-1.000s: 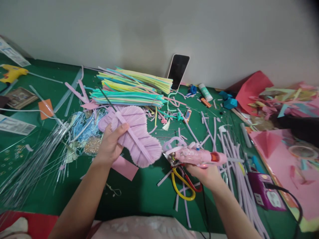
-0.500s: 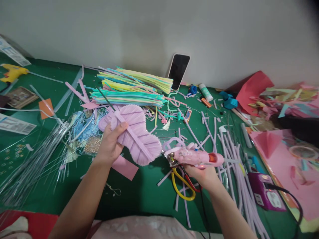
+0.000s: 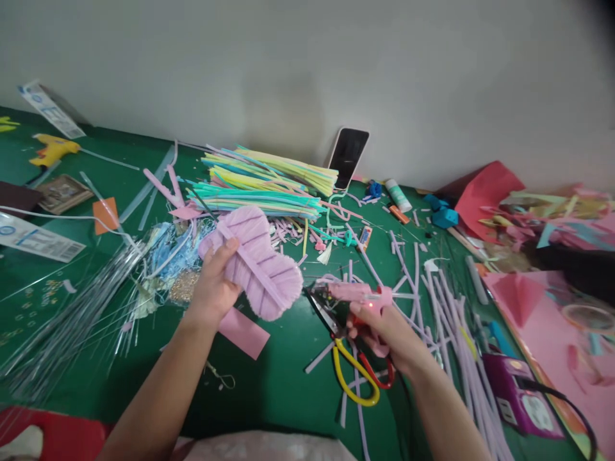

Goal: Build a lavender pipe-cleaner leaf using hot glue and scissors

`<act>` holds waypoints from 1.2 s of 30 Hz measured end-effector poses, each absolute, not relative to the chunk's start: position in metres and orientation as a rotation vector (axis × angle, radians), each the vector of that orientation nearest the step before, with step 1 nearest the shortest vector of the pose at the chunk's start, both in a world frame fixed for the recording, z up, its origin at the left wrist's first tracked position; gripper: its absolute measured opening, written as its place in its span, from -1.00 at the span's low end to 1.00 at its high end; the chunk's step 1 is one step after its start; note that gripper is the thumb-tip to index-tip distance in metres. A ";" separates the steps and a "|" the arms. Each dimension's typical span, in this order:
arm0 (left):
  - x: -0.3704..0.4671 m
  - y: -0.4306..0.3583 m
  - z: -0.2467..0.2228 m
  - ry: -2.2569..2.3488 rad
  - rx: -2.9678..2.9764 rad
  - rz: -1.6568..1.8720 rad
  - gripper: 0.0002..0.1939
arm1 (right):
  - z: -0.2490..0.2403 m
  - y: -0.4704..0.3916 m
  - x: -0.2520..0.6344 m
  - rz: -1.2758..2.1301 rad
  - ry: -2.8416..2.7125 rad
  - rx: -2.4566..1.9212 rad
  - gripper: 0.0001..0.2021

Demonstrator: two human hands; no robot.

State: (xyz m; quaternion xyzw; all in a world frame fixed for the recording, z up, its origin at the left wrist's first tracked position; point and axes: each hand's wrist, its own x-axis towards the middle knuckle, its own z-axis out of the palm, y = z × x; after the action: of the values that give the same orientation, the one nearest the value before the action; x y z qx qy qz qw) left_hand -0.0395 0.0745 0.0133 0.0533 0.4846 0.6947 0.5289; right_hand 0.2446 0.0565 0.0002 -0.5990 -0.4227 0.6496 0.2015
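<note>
Green desk [image 3: 269, 400], cluttered: pastel pipe-cleaner bundles [image 3: 269, 192] lie along the back beside a leaning smartphone [image 3: 348, 157]; yellow glue gun [image 3: 55, 150] far left; scissors [image 3: 339, 358] with yellow and red handles near the front; loose lilac pipe cleaners [image 3: 460, 346] and purple box [image 3: 519, 408] right.

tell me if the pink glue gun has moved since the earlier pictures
Yes: judged against the phone, the pink glue gun has shifted left and closer to it.
</note>
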 end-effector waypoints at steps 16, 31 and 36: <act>-0.109 0.067 0.025 1.291 0.196 1.855 -0.82 | 0.033 0.108 0.257 0.183 -1.607 -2.466 -0.54; -0.089 0.065 0.032 1.150 0.197 1.770 -0.86 | -0.020 0.110 0.118 1.519 -1.153 -1.493 -0.69; -0.088 0.064 0.040 1.123 0.161 1.695 -0.86 | 0.031 0.115 0.159 1.454 -1.029 -1.270 -0.66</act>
State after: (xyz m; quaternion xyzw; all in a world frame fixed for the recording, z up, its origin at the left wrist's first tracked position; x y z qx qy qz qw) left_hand -0.0876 0.0636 0.0404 0.0671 0.4690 0.7080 0.5237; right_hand 0.1590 0.1148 0.0308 -0.5158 -0.4180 0.5903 0.4591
